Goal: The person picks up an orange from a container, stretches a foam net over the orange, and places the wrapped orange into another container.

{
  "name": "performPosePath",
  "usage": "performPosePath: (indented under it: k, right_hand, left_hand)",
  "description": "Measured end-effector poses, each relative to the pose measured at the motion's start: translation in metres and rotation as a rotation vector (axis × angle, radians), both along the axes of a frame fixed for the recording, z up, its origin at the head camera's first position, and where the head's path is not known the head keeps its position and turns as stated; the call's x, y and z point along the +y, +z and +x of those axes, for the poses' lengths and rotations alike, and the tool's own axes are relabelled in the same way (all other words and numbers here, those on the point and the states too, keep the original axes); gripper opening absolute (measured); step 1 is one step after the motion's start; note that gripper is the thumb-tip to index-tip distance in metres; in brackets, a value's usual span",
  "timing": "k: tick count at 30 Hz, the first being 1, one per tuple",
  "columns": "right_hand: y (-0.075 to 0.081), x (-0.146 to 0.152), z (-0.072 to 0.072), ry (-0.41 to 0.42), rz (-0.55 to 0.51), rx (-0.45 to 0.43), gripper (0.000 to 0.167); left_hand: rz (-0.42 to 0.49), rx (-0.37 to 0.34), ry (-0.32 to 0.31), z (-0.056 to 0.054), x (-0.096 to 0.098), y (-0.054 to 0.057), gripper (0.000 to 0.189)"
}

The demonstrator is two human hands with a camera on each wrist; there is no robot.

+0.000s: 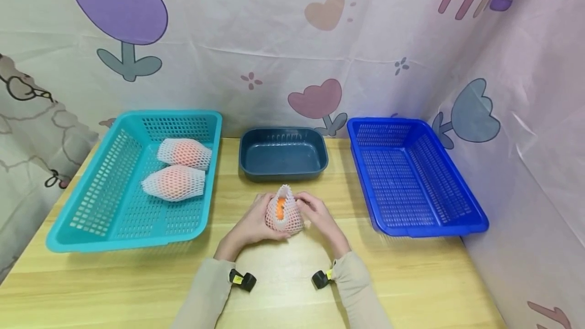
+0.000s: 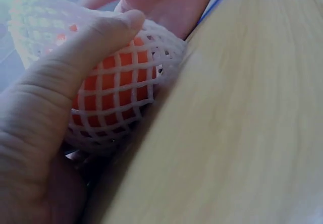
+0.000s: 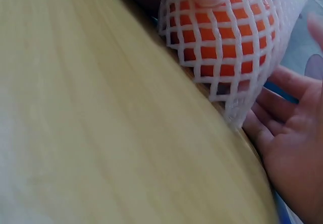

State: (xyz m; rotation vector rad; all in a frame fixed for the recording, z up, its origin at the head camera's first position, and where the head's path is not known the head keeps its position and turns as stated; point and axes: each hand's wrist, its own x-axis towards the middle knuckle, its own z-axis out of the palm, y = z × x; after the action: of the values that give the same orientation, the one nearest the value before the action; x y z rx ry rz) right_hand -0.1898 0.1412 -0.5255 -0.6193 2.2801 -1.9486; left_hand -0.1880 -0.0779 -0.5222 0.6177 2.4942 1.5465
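Note:
An orange-coloured round fruit in a white foam net (image 1: pixel 287 220) rests on the table in the middle of the head view, its orange skin showing through the gaping top of the net. My left hand (image 1: pixel 256 222) grips it from the left, and in the left wrist view the thumb (image 2: pixel 96 42) lies across the mesh. On the other side is my right hand (image 1: pixel 317 212), fingers against the net. The right wrist view shows those fingers (image 3: pixel 290 95) fairly straight beside the loose net end, with the thumb away from them.
At left, a turquoise basket (image 1: pixel 132 241) holds two more netted fruits (image 1: pixel 175 183). A dark blue-grey tray (image 1: pixel 283 154) stands behind the hands. To the right is a blue basket (image 1: pixel 397 187). A printed cloth (image 1: pixel 256 24) hangs behind the wooden table (image 1: pixel 279 293).

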Motion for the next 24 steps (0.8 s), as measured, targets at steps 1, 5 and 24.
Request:
performPosePath:
  k: [1,5,24]
  right_hand:
    - [0.000,0.001,0.000,0.040,-0.006,-0.001,0.045]
    - [0.000,0.000,0.002,0.160,-0.049,-0.044,0.072]
    - [0.005,-0.010,0.007,0.094,-0.211,-0.224,0.075]
  left_hand:
    - [0.025,-0.004,0.011,0.000,0.000,-0.001,0.101]
    - [0.165,-0.029,0.060,0.000,0.000,-0.003,0.091]
    - [0.346,0.063,0.031,-0.003,0.002,-0.007,0.078]
